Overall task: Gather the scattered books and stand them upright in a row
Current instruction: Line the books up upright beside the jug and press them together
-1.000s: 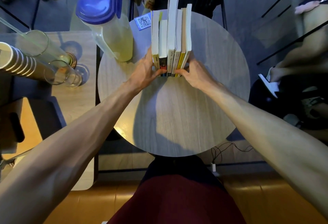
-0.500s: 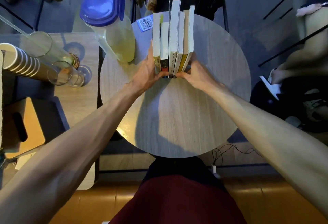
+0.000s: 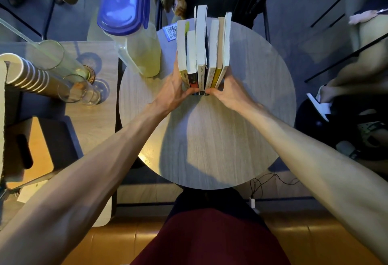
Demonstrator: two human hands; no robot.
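Now the row of books [image 3: 202,48] stands upright on the far half of the round table [image 3: 210,138], just right of the jug with the blue lid [image 3: 128,23]. The left hand [image 3: 174,92] presses flat on the left outer cover and the right hand [image 3: 228,92] on the right one; the fingers of both curl in and touch the bottom of the spines, squeezing the row between them. To do this step well, I think the pressure should be equal from both sides, and the spines pushed level before the hands let go slowly, because the books have different heights and no support. The far ends of the books reach past the table edge in this view, so I cannot tell how they stand there. The fingertips are partly hidden under the spines.
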